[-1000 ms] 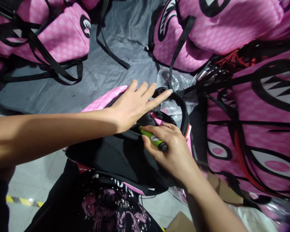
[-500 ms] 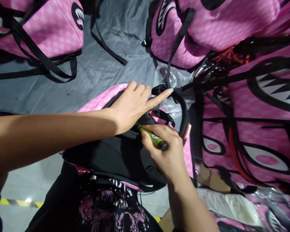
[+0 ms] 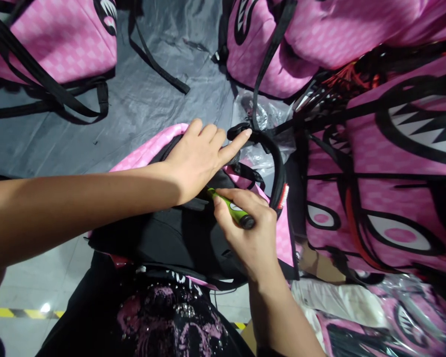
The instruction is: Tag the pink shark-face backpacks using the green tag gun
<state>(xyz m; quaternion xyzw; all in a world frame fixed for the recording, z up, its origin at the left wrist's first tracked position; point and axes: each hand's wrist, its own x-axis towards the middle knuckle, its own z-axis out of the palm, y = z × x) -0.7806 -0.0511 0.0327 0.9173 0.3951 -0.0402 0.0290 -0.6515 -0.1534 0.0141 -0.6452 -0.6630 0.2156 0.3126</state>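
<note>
Pink-checked bag with black fabric panel [image 3: 148, 238] lies at the near edge of the grey plastic sheet [image 3: 152, 104]; right hand [image 3: 254, 223], fingers wrapped tight round green, black-ended tool handle [image 3: 234, 210] over panel. Left hand [image 3: 195, 161] rests beyond, index extended, others bent, grip unclear. Farther, pink tooth-print bag [image 3: 80, 47], sheet's left side.

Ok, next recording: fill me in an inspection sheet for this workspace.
Surface: creased grey sheet.
Job's things: black-and-pink bag under the hands; green-handled tool, tip hidden.
Clutter: clear plastic beyond the bag; black strap lying on the sheet.
Hands: left hand rests on the bag, one finger extended; right hand grips the tool.
Cables: none clearly identifiable.
Surroundings: more pink bags ahead and to both sides; tiled floor with yellow-and-black tape.
</note>
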